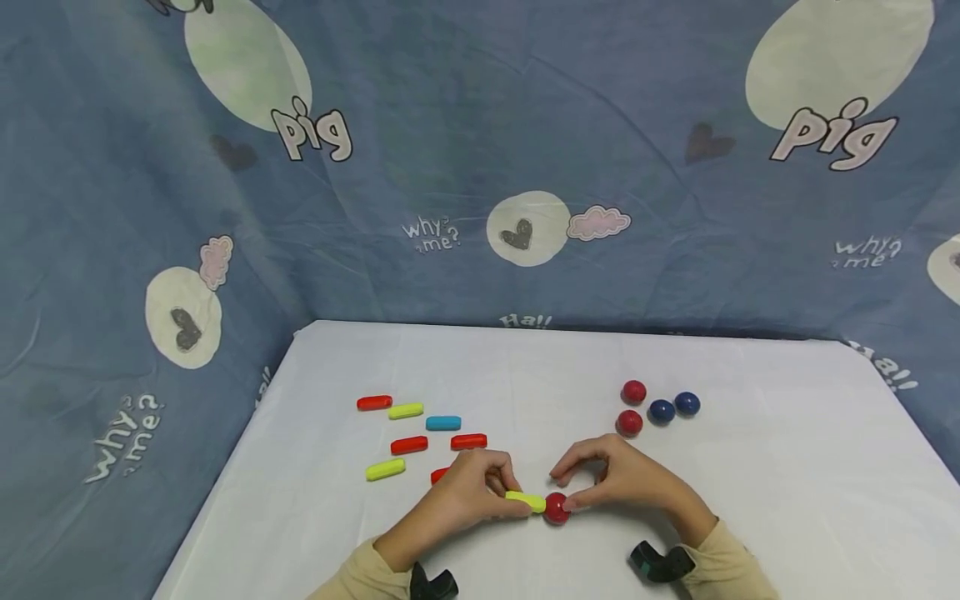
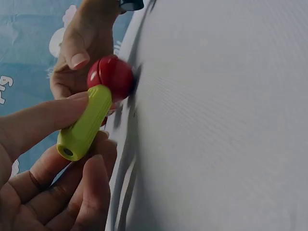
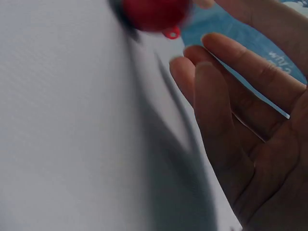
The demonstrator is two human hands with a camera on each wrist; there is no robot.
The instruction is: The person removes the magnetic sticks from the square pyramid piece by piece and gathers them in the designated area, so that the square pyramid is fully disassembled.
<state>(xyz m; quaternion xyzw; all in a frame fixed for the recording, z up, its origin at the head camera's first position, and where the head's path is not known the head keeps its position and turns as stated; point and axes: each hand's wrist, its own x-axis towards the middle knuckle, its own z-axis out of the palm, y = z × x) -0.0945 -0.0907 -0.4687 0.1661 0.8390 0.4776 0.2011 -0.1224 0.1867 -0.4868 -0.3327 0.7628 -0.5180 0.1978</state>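
Observation:
My left hand (image 1: 474,487) pinches a yellow-green rod (image 2: 84,122) between thumb and fingers. The rod's near end shows a small hole in the left wrist view. A glossy red ball (image 1: 556,508) with a groove sits against the rod's far end. Beside the ball is my right hand (image 1: 626,475), its fingers loosely bent and parted. From the head its thumb tip overlaps the ball's edge; in the right wrist view the fingers stand apart from the blurred red ball (image 3: 156,12), with nothing held between them.
Left on the white table (image 1: 570,567) lie several loose rods, among them a blue rod (image 1: 443,423), a yellow-green rod (image 1: 386,470) and a red rod (image 1: 408,446). Another red rod (image 1: 438,475) is partly behind my left hand. Two red balls (image 1: 633,392) and two blue balls (image 1: 662,412) lie at back right.

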